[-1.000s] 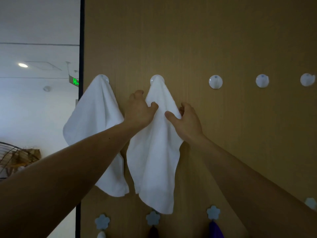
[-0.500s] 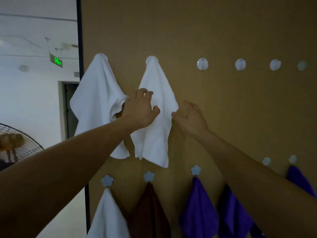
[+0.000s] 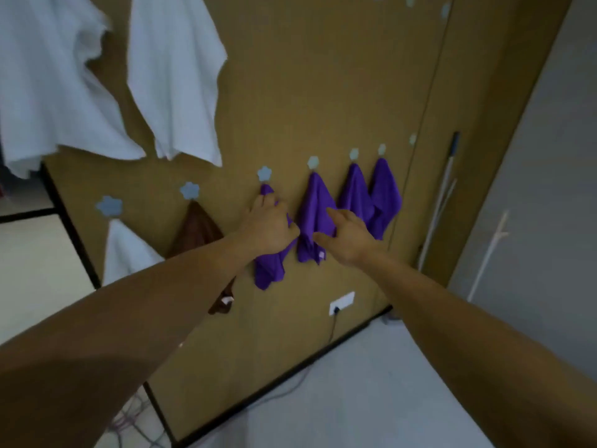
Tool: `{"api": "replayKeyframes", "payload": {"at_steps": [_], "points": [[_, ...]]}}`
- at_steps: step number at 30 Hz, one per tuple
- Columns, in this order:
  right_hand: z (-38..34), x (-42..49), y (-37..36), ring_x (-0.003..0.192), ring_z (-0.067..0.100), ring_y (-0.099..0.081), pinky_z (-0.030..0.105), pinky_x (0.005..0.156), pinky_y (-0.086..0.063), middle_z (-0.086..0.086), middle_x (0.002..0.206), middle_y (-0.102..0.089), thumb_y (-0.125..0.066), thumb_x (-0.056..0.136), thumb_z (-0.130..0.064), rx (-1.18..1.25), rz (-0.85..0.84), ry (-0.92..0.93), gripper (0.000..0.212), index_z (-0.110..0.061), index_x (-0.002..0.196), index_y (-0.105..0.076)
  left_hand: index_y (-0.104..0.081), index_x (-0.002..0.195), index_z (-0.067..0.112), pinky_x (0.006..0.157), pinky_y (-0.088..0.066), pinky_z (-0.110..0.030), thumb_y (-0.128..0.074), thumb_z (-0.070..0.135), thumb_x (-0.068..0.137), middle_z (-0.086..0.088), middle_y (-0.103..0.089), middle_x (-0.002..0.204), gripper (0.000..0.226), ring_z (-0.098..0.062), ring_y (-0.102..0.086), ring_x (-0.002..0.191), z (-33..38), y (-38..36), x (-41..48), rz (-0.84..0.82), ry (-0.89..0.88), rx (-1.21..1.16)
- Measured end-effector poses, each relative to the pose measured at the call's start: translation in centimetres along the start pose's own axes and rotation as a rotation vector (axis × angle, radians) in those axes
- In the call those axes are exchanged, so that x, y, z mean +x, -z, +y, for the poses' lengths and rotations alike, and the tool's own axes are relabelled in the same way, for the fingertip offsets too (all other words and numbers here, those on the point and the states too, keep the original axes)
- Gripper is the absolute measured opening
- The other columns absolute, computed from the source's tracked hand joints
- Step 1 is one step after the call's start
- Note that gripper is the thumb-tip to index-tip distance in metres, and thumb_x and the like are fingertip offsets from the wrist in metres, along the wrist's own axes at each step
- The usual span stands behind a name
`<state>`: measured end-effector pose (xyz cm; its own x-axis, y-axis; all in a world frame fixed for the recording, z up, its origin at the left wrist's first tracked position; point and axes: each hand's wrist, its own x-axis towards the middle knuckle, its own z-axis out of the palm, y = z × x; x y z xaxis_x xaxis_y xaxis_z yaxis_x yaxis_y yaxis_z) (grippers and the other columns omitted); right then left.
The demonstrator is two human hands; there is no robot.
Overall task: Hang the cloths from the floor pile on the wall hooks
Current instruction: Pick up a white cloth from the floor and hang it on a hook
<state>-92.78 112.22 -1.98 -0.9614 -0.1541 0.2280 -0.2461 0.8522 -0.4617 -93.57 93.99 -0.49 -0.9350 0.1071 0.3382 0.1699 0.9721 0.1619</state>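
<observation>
Two white cloths (image 3: 48, 92) (image 3: 176, 85) hang at the top left of the brown wall board (image 3: 323, 76). Below runs a row of pale flower hooks (image 3: 264, 173) carrying a white cloth (image 3: 126, 253), a brown cloth (image 3: 197, 227) and several purple cloths (image 3: 315, 205). My left hand (image 3: 268, 224) is in front of the leftmost purple cloth (image 3: 269, 270) with loosely curled fingers; I cannot tell whether it touches it. My right hand (image 3: 345, 237) is spread with straight fingers over the second purple cloth and holds nothing. No floor pile is in view.
A long pole (image 3: 442, 189) leans at the board's right edge, and a white stand (image 3: 491, 247) sits against the grey wall. A wall socket (image 3: 341, 302) has a cable running down to the pale floor (image 3: 355, 399). More cables lie at the bottom left.
Both hands have left the second white cloth and dropped to the lower row of hooks. The view has swung down and to the right, bringing the floor into sight.
</observation>
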Motion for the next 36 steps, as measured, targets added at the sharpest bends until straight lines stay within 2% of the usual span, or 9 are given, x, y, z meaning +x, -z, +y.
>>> {"api": "replayKeyframes", "payload": {"at_steps": [3, 7, 11, 15, 18, 22, 26, 34, 36], "points": [[6.1, -5.8, 0.1, 0.142, 0.03, -0.025, 0.036, 0.113, -0.025, 0.01, 0.155, -0.026, -0.058, 0.089, -0.049, -0.045, -0.078, -0.137, 0.076, -0.019, 0.151, -0.026, -0.044, 0.135, 0.018, 0.104, -0.032, -0.047, -0.053, 0.046, 0.086, -0.008, -0.036, 0.142, 0.058, -0.031, -0.03, 0.13, 5.1, -4.7, -2.9, -0.161, -0.009, -0.051], [15.2, -14.4, 1.1, 0.14, 0.034, -0.028, 0.043, 0.113, -0.029, 0.01, 0.155, -0.027, -0.055, 0.088, -0.054, -0.098, -0.197, -0.342, 0.077, -0.024, 0.152, -0.024, -0.036, 0.142, 0.017, 0.11, -0.028, -0.045, -0.052, 0.045, 0.087, -0.012, -0.03, 0.148, 0.063, -0.034, -0.027, 0.135, 13.3, -10.6, -6.5, -0.351, -0.089, -0.079], [24.3, -23.7, 2.9, 0.142, 0.033, -0.025, 0.046, 0.114, -0.028, 0.008, 0.158, -0.023, -0.056, 0.088, -0.054, -0.099, -0.245, -0.523, 0.077, -0.023, 0.151, -0.025, -0.045, 0.129, 0.016, 0.103, -0.035, -0.043, -0.049, 0.046, 0.087, -0.012, -0.038, 0.138, 0.051, -0.033, -0.033, 0.127, 23.1, -16.1, -10.1, -0.506, -0.23, -0.113], [32.2, -32.4, 4.6, 0.139, 0.033, -0.029, 0.046, 0.112, -0.032, 0.009, 0.156, -0.027, -0.057, 0.087, -0.055, -0.1, -0.274, -0.709, 0.078, -0.023, 0.151, -0.026, -0.035, 0.141, 0.015, 0.107, -0.033, -0.045, -0.046, 0.048, 0.09, -0.012, -0.03, 0.147, 0.062, -0.033, -0.028, 0.133, 33.6, -21.1, -14.5, -0.669, -0.361, -0.149], [37.2, -36.6, 5.2, 0.137, 0.035, -0.032, 0.049, 0.11, -0.035, 0.01, 0.155, -0.029, -0.057, 0.087, -0.054, -0.108, -0.279, -0.811, 0.077, -0.024, 0.151, -0.026, -0.032, 0.143, 0.016, 0.105, -0.033, -0.044, -0.047, 0.047, 0.09, -0.01, -0.03, 0.147, 0.064, -0.032, -0.028, 0.133, 39.5, -24.5, -17.8, -0.712, -0.436, -0.175], [41.6, -39.1, 3.9, 0.135, 0.037, -0.035, 0.047, 0.108, -0.035, 0.011, 0.152, -0.033, -0.056, 0.086, -0.053, -0.078, -0.345, -0.883, 0.076, -0.022, 0.15, -0.028, -0.032, 0.144, 0.017, 0.104, -0.034, -0.045, -0.048, 0.044, 0.09, -0.009, -0.031, 0.146, 0.063, -0.031, -0.029, 0.132, 43.0, -28.6, -19.6, -0.8, -0.484, -0.154], [45.3, -38.9, 1.1, 0.137, 0.035, -0.032, 0.046, 0.113, -0.029, 0.013, 0.152, -0.033, -0.059, 0.088, -0.048, 0.006, -0.367, -0.931, 0.074, -0.018, 0.149, -0.031, -0.036, 0.141, 0.014, 0.102, -0.036, -0.043, -0.047, 0.043, 0.09, -0.009, -0.035, 0.144, 0.059, -0.031, -0.032, 0.13, 44.5, -34.1, -18.3, -0.875, -0.473, -0.144], [55.2, -39.2, -8.3, 0.138, 0.026, -0.031, 0.039, 0.109, -0.034, 0.007, 0.151, -0.035, -0.057, 0.091, -0.041, 0.164, -0.409, -1.137, 0.066, -0.02, 0.149, -0.033, -0.043, 0.133, 0.014, 0.095, -0.041, -0.04, -0.048, 0.039, 0.088, -0.009, -0.044, 0.135, 0.052, -0.029, -0.039, 0.124, 47.2, -50.2, -19.0, -1.117, -0.48, -0.141], [57.7, -39.9, -11.7, 0.138, 0.025, -0.032, 0.038, 0.109, -0.034, 0.006, 0.15, -0.036, -0.057, 0.09, -0.041, 0.197, -0.456, -1.174, 0.066, -0.02, 0.148, -0.033, -0.045, 0.126, 0.014, 0.094, -0.043, -0.041, -0.047, 0.039, 0.087, -0.009, -0.046, 0.131, 0.047, -0.03, -0.041, 0.121, 47.2, -54.6, -20.6, -1.185, -0.445, -0.146]]}}
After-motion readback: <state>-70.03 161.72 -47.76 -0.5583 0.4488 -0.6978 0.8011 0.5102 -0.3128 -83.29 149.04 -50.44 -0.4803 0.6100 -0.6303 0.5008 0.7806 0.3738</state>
